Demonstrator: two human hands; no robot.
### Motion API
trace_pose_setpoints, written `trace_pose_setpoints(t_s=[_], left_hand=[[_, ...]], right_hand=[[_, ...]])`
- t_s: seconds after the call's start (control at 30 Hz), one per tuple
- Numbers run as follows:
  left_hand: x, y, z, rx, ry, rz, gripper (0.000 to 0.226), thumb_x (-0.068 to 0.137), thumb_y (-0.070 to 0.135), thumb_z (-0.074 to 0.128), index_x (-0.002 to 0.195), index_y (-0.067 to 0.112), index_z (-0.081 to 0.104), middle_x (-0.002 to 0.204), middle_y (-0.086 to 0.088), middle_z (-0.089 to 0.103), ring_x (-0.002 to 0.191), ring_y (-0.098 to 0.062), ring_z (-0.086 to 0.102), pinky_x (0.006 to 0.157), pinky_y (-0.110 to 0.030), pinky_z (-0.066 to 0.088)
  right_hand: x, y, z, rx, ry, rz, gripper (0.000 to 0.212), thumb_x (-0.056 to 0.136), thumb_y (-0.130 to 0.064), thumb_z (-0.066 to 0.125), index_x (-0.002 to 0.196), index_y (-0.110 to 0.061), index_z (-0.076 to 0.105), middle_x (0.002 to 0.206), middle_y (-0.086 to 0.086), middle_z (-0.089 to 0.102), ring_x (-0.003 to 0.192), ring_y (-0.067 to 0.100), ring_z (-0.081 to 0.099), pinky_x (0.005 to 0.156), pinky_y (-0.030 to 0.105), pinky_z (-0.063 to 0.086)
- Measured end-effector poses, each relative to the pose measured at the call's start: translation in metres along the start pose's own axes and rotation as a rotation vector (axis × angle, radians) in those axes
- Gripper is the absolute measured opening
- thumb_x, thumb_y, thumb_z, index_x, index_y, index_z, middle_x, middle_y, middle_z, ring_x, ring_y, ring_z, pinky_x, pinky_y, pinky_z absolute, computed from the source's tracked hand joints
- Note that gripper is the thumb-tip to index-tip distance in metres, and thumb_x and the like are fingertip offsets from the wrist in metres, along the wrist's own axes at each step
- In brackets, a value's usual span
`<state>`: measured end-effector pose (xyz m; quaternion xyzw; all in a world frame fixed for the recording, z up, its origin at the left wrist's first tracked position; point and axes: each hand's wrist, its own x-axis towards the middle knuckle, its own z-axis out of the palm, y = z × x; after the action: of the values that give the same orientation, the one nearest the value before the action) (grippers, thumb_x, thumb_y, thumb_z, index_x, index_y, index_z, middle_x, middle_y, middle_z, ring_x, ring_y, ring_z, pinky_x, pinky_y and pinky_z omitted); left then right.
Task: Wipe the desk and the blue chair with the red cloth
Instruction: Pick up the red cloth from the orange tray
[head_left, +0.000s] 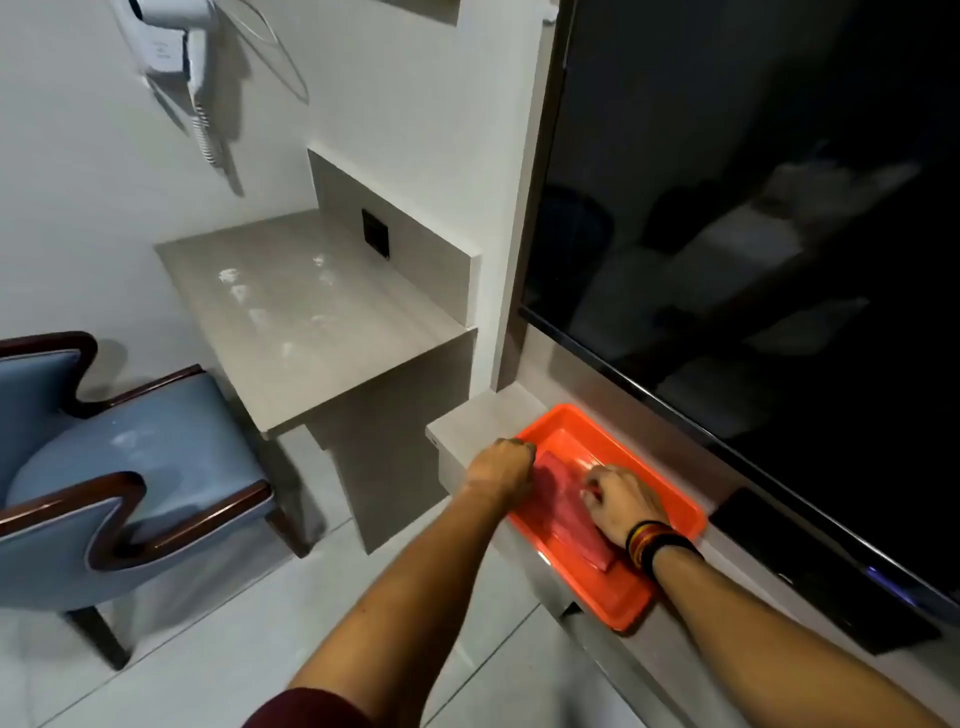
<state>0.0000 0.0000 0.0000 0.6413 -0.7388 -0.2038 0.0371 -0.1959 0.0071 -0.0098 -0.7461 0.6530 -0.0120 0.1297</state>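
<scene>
The red cloth (566, 512) lies folded flat inside an orange tray (670, 499) on a low ledge under the television. My left hand (501, 467) is closed on the cloth's near-left end at the tray's rim. My right hand (618, 499), with striped bands on its wrist, presses on the cloth's top with curled fingers pinching it. The grey desk (306, 322) is a glossy slab fixed to the wall, up and left of the tray. The blue chair (140, 457), with dark wooden arms, stands at the far left, tucked beside the desk.
A large dark television (753, 234) fills the right side. A black remote (821, 566) lies on the ledge right of the tray. A wall hair dryer (176, 52) hangs above the desk, and a black socket (375, 233) sits on the desk's back panel. Pale floor tiles (218, 654) lie below.
</scene>
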Motion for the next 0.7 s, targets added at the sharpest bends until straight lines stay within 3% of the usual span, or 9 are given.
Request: trace_pose_setpoints(t_s=[0.17, 0.4, 0.47, 0.6, 0.63, 0.7], left_hand=[[0.018, 0.02, 0.049, -0.064, -0.083, -0.161, 0.049, 0.103, 0.016, 0.053, 0.148, 0.002, 0.047, 0.151, -0.023, 0.05, 0.14, -0.043, 0.049, 0.118, -0.051, 0.044], [0.039, 0.022, 0.075, -0.025, -0.007, -0.26, 0.045, 0.106, 0.016, 0.049, 0.148, 0.0, 0.046, 0.149, -0.021, 0.049, 0.141, -0.04, 0.043, 0.113, -0.05, 0.044], [0.044, 0.022, 0.069, -0.058, -0.013, -0.277, 0.047, 0.103, 0.018, 0.056, 0.146, 0.0, 0.049, 0.147, -0.022, 0.052, 0.138, -0.041, 0.047, 0.113, -0.049, 0.045], [0.045, 0.015, 0.051, -0.331, -0.08, -0.322, 0.038, 0.089, 0.025, 0.075, 0.123, 0.01, 0.074, 0.133, -0.016, 0.071, 0.128, -0.037, 0.066, 0.108, -0.044, 0.056], [0.044, 0.011, 0.045, -0.417, -0.097, -0.333, 0.036, 0.087, 0.029, 0.076, 0.119, 0.011, 0.077, 0.128, -0.014, 0.075, 0.123, -0.034, 0.07, 0.106, -0.042, 0.058], [0.041, 0.001, 0.027, -0.621, -0.136, -0.363, 0.035, 0.081, 0.03, 0.079, 0.109, 0.009, 0.079, 0.109, -0.014, 0.079, 0.109, -0.03, 0.077, 0.096, -0.042, 0.064]], right_hand=[[-0.012, 0.035, 0.027, 0.029, -0.19, 0.221, 0.047, 0.099, -0.032, 0.063, 0.142, -0.016, 0.056, 0.142, 0.012, 0.064, 0.134, 0.033, 0.06, 0.111, 0.041, 0.051], [-0.003, 0.038, 0.051, 0.151, -0.108, 0.344, 0.062, 0.092, -0.028, 0.072, 0.149, -0.018, 0.05, 0.146, 0.016, 0.058, 0.139, 0.037, 0.053, 0.117, 0.041, 0.045], [0.003, 0.042, 0.052, 0.246, -0.082, 0.391, 0.062, 0.086, -0.027, 0.077, 0.143, -0.015, 0.057, 0.139, 0.019, 0.064, 0.133, 0.037, 0.06, 0.113, 0.039, 0.049], [0.018, 0.042, 0.052, 0.522, -0.015, 0.504, 0.03, 0.082, -0.015, 0.084, 0.108, -0.004, 0.076, 0.112, 0.023, 0.077, 0.111, 0.039, 0.072, 0.097, 0.04, 0.056], [0.021, 0.039, 0.051, 0.621, 0.003, 0.528, 0.024, 0.081, -0.007, 0.085, 0.102, -0.001, 0.076, 0.107, 0.025, 0.077, 0.109, 0.041, 0.073, 0.093, 0.036, 0.057], [0.026, 0.031, 0.044, 0.791, 0.063, 0.55, 0.017, 0.08, 0.01, 0.08, 0.094, 0.001, 0.073, 0.102, 0.026, 0.076, 0.106, 0.045, 0.072, 0.075, 0.015, 0.057]])
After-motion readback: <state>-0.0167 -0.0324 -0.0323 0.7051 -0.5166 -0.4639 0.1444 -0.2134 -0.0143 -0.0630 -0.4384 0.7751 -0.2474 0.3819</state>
